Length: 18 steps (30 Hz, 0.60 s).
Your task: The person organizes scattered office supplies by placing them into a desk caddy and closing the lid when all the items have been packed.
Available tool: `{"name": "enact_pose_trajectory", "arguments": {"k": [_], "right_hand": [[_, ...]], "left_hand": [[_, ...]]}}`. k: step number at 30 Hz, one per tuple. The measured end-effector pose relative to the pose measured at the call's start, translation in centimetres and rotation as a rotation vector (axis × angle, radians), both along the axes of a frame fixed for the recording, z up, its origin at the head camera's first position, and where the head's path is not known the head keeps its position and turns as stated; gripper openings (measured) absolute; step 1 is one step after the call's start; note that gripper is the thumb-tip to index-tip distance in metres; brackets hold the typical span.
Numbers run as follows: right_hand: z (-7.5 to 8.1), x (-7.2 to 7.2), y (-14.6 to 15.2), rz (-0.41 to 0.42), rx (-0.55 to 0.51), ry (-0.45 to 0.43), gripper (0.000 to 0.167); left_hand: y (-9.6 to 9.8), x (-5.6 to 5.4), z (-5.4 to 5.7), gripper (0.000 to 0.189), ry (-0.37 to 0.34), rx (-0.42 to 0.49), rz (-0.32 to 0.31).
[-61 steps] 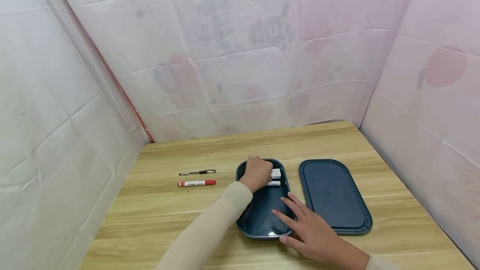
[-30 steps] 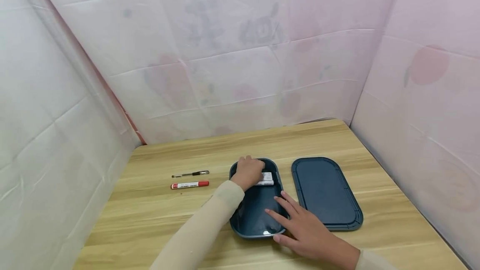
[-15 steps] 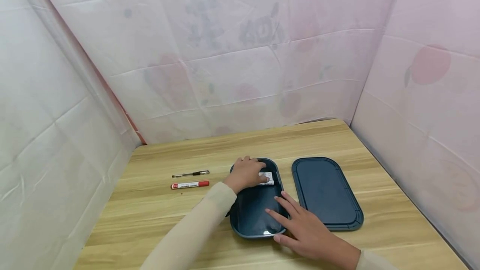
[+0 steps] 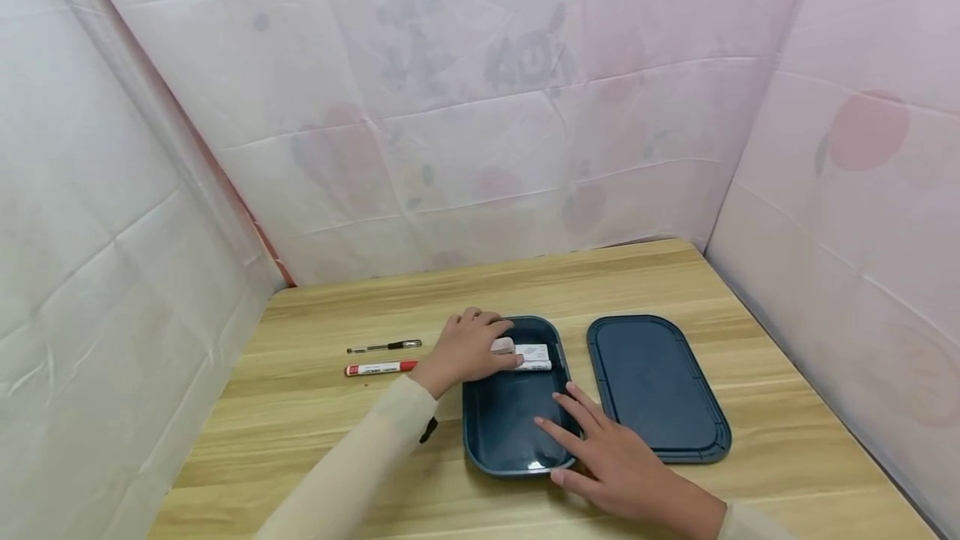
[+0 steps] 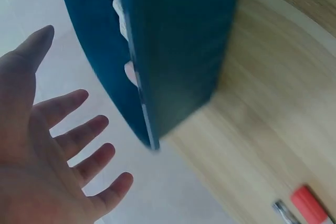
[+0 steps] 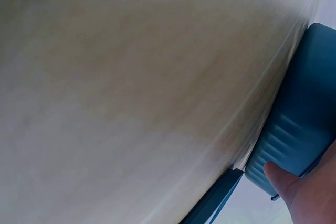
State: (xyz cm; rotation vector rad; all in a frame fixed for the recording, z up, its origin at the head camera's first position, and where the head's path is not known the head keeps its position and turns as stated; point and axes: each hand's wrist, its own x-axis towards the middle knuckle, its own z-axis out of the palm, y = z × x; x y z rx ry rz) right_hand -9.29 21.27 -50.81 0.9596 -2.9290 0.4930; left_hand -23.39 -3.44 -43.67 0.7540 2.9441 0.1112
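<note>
A dark blue box [image 4: 517, 432] without its lid stands on the wooden table. Inside, toward its far end, lie a small white carton [image 4: 532, 352], a white stick-shaped item [image 4: 536, 366] and a pale rounded piece [image 4: 502, 345]. My left hand [image 4: 468, 348] hovers over the box's far left rim with its fingers spread; the left wrist view shows nothing in that hand [image 5: 42, 145]. My right hand [image 4: 615, 461] rests with spread fingers on the near right rim, its thumb [image 6: 281, 179] against the box's outer wall in the right wrist view.
Left of the box lie a black-and-clear pen [image 4: 384, 347] and a red-capped marker [image 4: 378, 368], its cap end near my left wrist. The matching blue lid [image 4: 660, 390] lies flat to the right. Cloth sheets [image 4: 450, 123] hang around the table.
My left hand has let go of the pale piece in the box, opened its fingers and drawn back leftward. My right hand has stayed on the rim. The view has shifted slightly.
</note>
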Motion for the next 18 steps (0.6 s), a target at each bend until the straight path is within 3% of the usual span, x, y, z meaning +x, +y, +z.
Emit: {"name": "enact_pose_trajectory", "arguments": {"k": [7, 18], "right_hand": [[-0.2, 0.0, 0.0, -0.008, 0.005, -0.012, 0.062], [-0.3, 0.2, 0.7, -0.020, -0.004, -0.016, 0.061]], "left_hand": [[-4.5, -0.1, -0.2, 0.070, 0.012, 0.116, 0.058], [-10.0, 0.6, -1.9, 0.070, -0.001, 0.223, 0.188]]}}
